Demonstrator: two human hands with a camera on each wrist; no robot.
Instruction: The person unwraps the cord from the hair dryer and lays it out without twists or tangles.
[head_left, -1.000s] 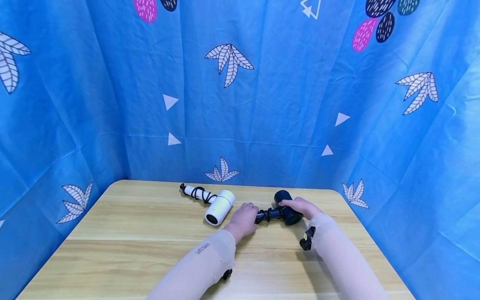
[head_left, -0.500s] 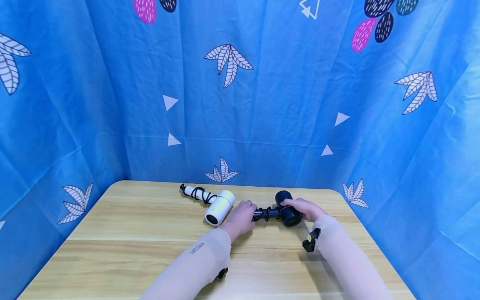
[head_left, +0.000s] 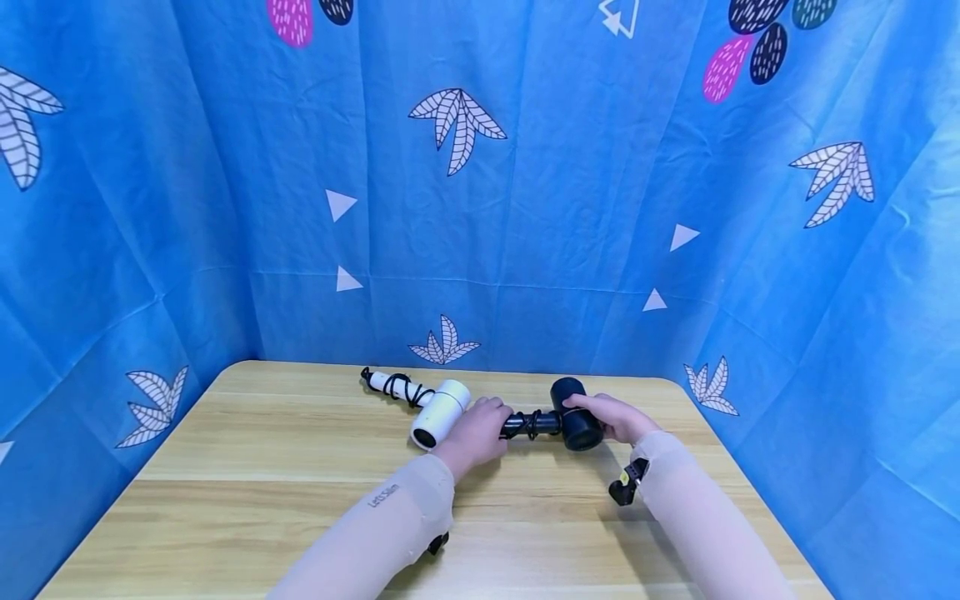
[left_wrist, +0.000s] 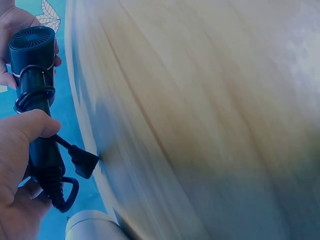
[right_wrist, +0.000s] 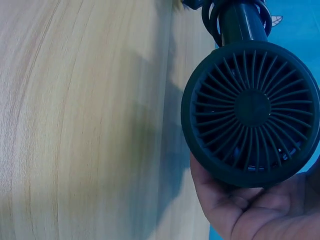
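Note:
A black hair dryer (head_left: 579, 427) with its cord wound round the handle is held between both hands. My left hand (head_left: 481, 432) grips the handle's end; in the left wrist view the thumb crosses the handle near the black plug (left_wrist: 84, 161). At the other end, my right hand (head_left: 617, 417) holds the dryer's barrel, thumb on top. The right wrist view shows the round slatted grille (right_wrist: 252, 107) at the barrel's end, with fingers beneath it. Just left of my left hand lies a white hair dryer (head_left: 440, 415), its black cord wrapped round the handle.
The wooden table (head_left: 247, 467) has its far edge against a blue patterned curtain (head_left: 480, 217), which also rises on the left and right sides. A black wrist camera (head_left: 628, 482) hangs below the right sleeve.
My left hand and forearm have shifted slightly left, along with the black hair dryer's handle. The right forearm has moved a little to the right. The white hair dryer stays in place.

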